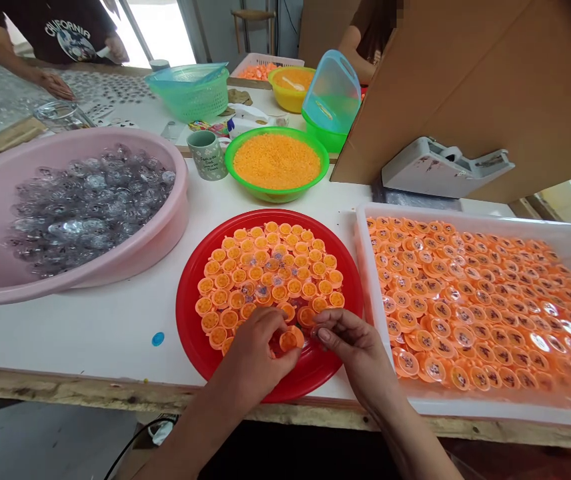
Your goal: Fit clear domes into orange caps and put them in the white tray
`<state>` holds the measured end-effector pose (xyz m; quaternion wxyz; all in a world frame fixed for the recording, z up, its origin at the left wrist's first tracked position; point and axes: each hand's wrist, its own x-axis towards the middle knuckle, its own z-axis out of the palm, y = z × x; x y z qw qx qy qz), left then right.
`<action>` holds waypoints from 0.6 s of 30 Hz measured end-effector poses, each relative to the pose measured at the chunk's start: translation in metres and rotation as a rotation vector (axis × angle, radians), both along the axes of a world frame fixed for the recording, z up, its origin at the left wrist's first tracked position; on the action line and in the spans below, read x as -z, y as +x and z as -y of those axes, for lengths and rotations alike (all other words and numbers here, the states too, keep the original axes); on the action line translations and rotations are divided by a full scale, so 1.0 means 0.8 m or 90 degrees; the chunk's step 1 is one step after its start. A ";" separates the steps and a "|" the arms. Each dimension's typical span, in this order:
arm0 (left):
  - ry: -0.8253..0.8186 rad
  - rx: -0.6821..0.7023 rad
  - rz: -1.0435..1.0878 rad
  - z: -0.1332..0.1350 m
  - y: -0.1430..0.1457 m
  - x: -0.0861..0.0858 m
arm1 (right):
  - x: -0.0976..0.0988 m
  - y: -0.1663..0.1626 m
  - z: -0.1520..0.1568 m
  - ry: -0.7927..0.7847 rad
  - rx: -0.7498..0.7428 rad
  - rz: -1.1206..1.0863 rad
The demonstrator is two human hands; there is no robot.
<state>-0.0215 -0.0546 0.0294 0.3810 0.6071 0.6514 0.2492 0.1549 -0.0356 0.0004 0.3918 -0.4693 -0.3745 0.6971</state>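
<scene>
My left hand [253, 350] pinches a small round orange plastic cup [291, 340] over the near part of a red round tray [193, 320]. Close beside it, my right hand [358, 350] has thumb and fingers pressed together on a small clear piece whose kind I cannot make out. Many similar orange cups [239, 275] cover the tray, with yellow-orange grains inside them. Among them lie a few clear pieces with dark prints [263, 291]. My fingers partly hide the cups nearest to me.
On the left stands a pink basin [165, 260] of clear printed pieces. Behind the tray are a green bowl of orange grains [276, 160] and a mug [207, 157]. A white bin [373, 267] of lidded orange cups is at right, below cardboard [465, 87]. Co-workers [55, 33] stand opposite.
</scene>
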 end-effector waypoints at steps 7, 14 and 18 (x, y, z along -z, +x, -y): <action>-0.236 -0.111 0.371 -0.001 0.006 -0.016 | -0.005 0.005 0.004 -0.004 0.008 -0.053; -0.297 -0.142 0.601 0.007 0.001 -0.010 | -0.004 0.008 0.003 0.028 -0.005 -0.017; -0.305 -0.138 0.623 0.009 -0.001 -0.013 | -0.010 0.005 0.004 0.002 -0.008 -0.055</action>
